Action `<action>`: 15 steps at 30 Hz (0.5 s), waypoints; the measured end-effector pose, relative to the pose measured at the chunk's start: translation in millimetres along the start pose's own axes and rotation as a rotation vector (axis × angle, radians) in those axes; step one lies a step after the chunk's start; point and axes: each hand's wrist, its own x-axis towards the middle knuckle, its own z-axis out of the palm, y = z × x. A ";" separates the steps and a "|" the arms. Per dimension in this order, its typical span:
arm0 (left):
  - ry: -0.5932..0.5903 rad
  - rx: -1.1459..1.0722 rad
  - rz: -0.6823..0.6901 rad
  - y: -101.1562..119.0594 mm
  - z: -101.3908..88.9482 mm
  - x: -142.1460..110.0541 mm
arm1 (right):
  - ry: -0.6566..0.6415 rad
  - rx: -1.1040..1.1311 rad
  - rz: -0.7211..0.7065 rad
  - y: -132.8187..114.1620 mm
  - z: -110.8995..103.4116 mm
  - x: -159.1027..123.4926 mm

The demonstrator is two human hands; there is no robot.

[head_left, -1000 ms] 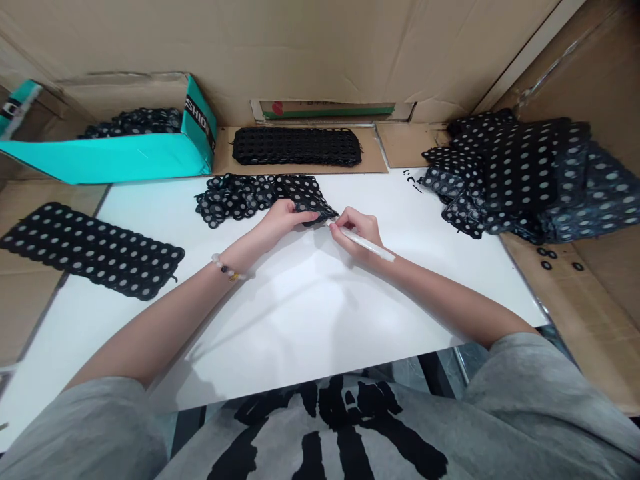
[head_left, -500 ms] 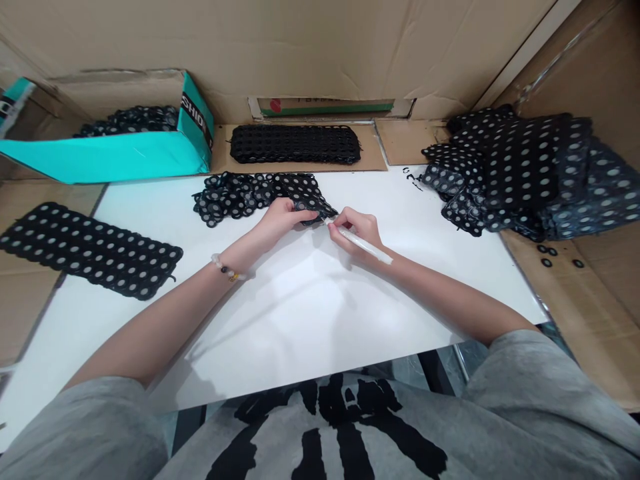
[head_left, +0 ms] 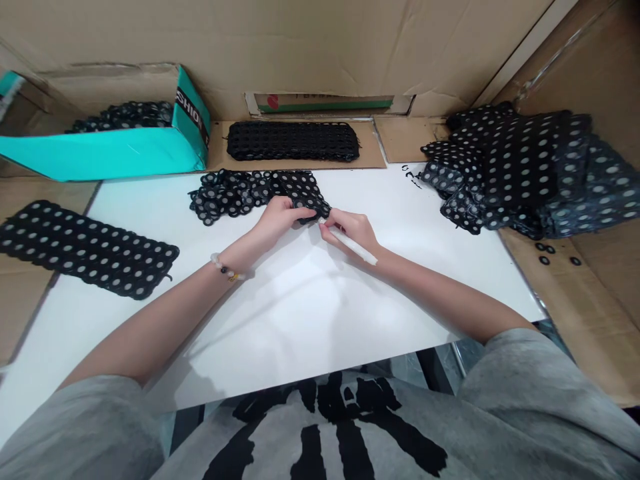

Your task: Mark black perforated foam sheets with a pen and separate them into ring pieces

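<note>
A black sheet of linked rings (head_left: 240, 190) lies crumpled at the far middle of the white table top (head_left: 300, 300). My left hand (head_left: 280, 217) is closed on the sheet's right end, pinching it against the table. My right hand (head_left: 350, 230) grips a thin white pen-like tool (head_left: 357, 248), fingers wrapped round it, with the tip at the corner of the sheet right beside my left fingers. The two hands almost touch.
Another flat ring sheet (head_left: 85, 248) lies at the left edge. A teal box (head_left: 115, 153) holds more black pieces. A black stack (head_left: 293, 140) sits on cardboard at the back. A large heap of sheets (head_left: 530, 170) fills the right. Loose rings (head_left: 547, 253) lie on cardboard.
My right hand with the white tool has slid slightly left, closer to my left fingers at the sheet's corner. My left hand holds the same spot.
</note>
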 end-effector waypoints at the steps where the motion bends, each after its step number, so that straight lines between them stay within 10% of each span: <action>1: 0.006 -0.011 -0.001 -1.2 0.4 0.4 | -0.004 -0.043 0.021 -1.8 1.0 0.1; 15: 0.056 -0.064 -0.052 0.6 1.8 -0.9 | -0.073 -0.172 0.140 -6.8 2.0 2.8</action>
